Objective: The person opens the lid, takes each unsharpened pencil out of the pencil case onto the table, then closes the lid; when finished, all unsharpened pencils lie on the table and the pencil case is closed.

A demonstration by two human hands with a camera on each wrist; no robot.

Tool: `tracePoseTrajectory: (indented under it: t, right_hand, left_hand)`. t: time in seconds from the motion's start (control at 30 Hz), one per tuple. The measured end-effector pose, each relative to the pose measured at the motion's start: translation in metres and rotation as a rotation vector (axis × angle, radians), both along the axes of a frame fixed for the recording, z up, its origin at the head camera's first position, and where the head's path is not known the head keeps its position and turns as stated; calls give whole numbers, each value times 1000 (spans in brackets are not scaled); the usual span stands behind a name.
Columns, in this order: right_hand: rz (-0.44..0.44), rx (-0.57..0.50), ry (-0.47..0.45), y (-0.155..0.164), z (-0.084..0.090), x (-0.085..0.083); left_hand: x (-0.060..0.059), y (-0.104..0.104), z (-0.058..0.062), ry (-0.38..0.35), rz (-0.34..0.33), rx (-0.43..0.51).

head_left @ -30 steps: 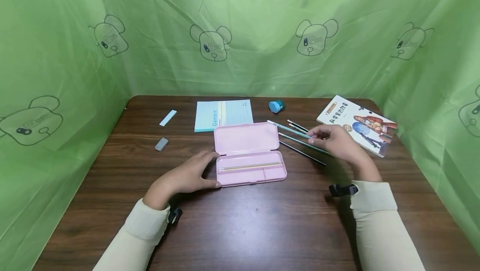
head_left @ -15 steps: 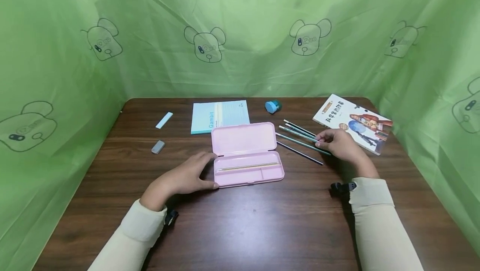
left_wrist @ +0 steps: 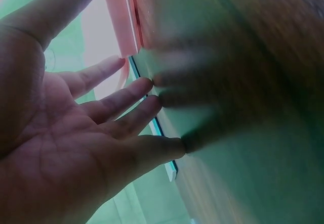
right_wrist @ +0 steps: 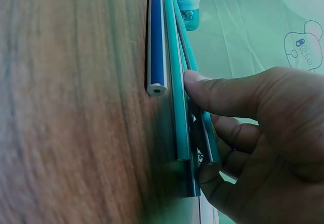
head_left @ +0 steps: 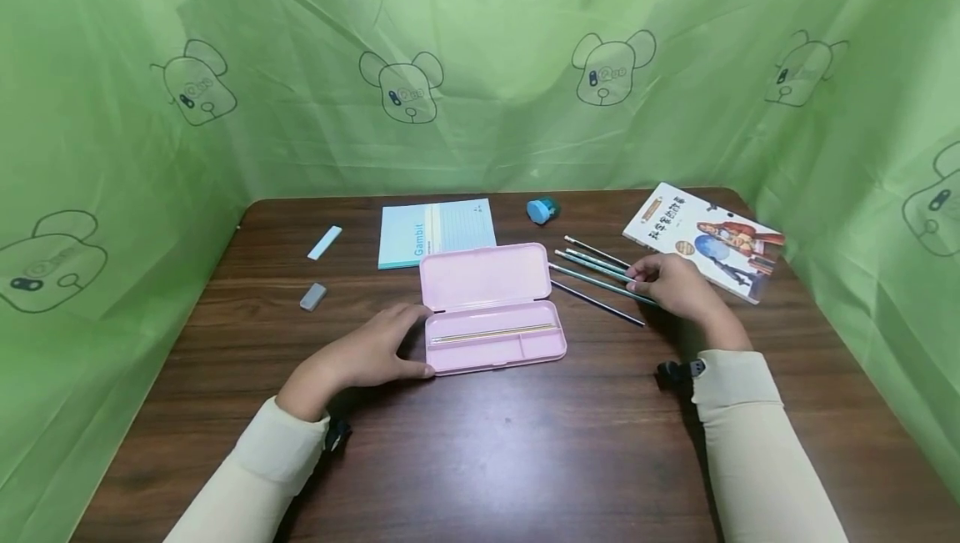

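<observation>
A pink pencil case lies with its lid raised back, and gold and white slim pencils rest in its long compartment. My left hand spans the case's left side, thumb at the front corner and a finger near the hinge; its fingers look spread and nearly straight in the left wrist view. To the right, my right hand pinches a teal pencil between thumb and fingers. Under and beside it lie other teal pencils and a dark blue pencil.
A light blue notebook lies behind the case, with a teal sharpener to its right. An illustrated book is at the back right. A grey eraser and a pale blue strip sit left. Green cloth surrounds the table.
My right hand has carried the teal pencil slightly right, away from the case lid and in among the other pencils. The left hand has stayed at the case. The head view has shifted slightly.
</observation>
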State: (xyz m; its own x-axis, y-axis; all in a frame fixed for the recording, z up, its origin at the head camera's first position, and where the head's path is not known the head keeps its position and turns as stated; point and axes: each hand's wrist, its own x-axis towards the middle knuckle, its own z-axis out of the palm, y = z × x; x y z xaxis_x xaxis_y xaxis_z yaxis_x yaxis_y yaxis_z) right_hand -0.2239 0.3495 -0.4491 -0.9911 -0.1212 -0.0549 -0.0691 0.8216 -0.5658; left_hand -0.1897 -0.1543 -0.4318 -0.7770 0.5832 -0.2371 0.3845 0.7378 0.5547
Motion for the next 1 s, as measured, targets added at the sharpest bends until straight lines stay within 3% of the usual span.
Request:
tracePoseTrajectory:
  t: [0.73,0.87,1.0]
  right_hand:
    - [11,1,10,-4,5,1]
    - [40,-19,33,-23,17,3]
    - [125,-72,36,-62,31,9]
  left_hand:
    - [0,0,-1,0,5,0]
    - [-1,1,1,-8,10,-12]
    - [-2,3,5,-10,12,-24]
